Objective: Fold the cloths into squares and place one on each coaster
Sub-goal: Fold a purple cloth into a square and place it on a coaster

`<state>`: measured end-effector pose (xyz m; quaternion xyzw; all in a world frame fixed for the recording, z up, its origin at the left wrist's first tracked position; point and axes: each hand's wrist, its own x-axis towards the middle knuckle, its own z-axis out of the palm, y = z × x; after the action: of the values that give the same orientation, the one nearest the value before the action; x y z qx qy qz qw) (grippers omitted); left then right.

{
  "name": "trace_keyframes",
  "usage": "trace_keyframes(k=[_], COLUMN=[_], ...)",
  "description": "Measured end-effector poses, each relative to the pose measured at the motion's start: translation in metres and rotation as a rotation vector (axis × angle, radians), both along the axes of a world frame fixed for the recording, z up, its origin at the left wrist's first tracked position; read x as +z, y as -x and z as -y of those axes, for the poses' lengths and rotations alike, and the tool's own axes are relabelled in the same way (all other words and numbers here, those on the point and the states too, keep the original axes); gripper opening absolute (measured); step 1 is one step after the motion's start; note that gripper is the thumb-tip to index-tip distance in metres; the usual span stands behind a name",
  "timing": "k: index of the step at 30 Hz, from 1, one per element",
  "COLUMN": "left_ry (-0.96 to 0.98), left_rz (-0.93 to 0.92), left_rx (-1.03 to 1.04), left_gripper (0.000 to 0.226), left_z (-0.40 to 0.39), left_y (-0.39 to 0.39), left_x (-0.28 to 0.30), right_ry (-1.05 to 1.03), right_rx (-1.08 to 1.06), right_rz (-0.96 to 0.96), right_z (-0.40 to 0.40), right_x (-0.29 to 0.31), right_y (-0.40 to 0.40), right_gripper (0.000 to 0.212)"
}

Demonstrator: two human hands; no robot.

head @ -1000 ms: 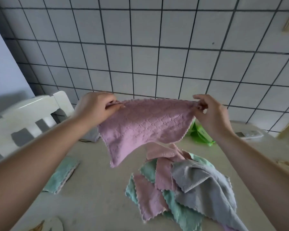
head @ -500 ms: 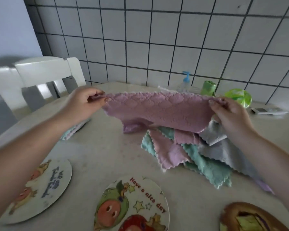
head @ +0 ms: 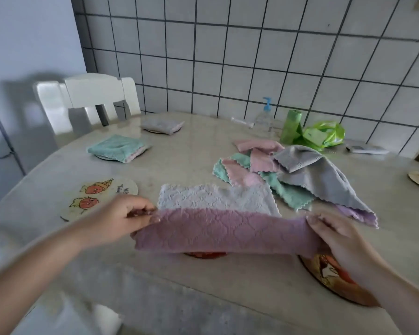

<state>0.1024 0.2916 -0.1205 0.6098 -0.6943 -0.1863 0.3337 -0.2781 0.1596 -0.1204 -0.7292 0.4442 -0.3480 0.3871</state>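
Head view: the left hand [head: 128,215] and right hand [head: 334,232] each pinch an end of the pink-and-grey textured cloth [head: 218,218], half-folded low over the beige table [head: 191,151]; match edges squarely before creasing.

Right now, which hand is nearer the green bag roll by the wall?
Right. The right hand grips the purple cloth on the same side as the green bag roll; the left hand grips its opposite end, farther away.
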Motion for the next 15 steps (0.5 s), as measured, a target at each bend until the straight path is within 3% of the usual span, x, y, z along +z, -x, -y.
trace_keyframes(k=[2, 5, 6, 7, 10, 11, 13, 15], left_ry=[-0.083, -0.162, -0.172, -0.168, -0.155, -0.143, -0.137, -0.147], left_rz=[-0.037, -0.084, -0.088, -0.095, -0.118, -0.116, -0.077, -0.054], left_rx=[-0.074, -0.089, -0.071, -0.054, 0.007, 0.021, 0.064, 0.112], left_gripper=[0.042, 0.052, 0.058, 0.061, 0.055, 0.050, 0.036, 0.023], left_z=[-0.014, -0.025, -0.026, -0.025, -0.016, -0.011, -0.001, 0.011], left_y=[0.006, 0.007, 0.006, 0.007, 0.009, 0.011, 0.012, 0.010], left_x=[-0.009, -0.021, -0.024, -0.023, -0.017, -0.014, -0.010, -0.009], right_ry=[-0.071, -0.215, -0.216, -0.207, -0.161, -0.161, -0.137, -0.078], right_rx=[0.056, 0.086, 0.080, 0.096, 0.092, 0.067, 0.038, 0.011], right_rz=[-0.024, -0.010, -0.028, -0.053, -0.089, -0.092, -0.120, -0.180], right_z=[-0.012, -0.022, -0.021, -0.020, -0.008, -0.002, 0.012, 0.028], right_x=[-0.009, -0.011, -0.012, -0.011, -0.012, -0.013, -0.015, -0.018], right_y=[0.010, 0.016, 0.017, 0.017, 0.010, 0.008, 0.002, -0.005], right_gripper=[0.071, 0.025, 0.022, 0.027, 0.072, 0.071, 0.046, 0.034])
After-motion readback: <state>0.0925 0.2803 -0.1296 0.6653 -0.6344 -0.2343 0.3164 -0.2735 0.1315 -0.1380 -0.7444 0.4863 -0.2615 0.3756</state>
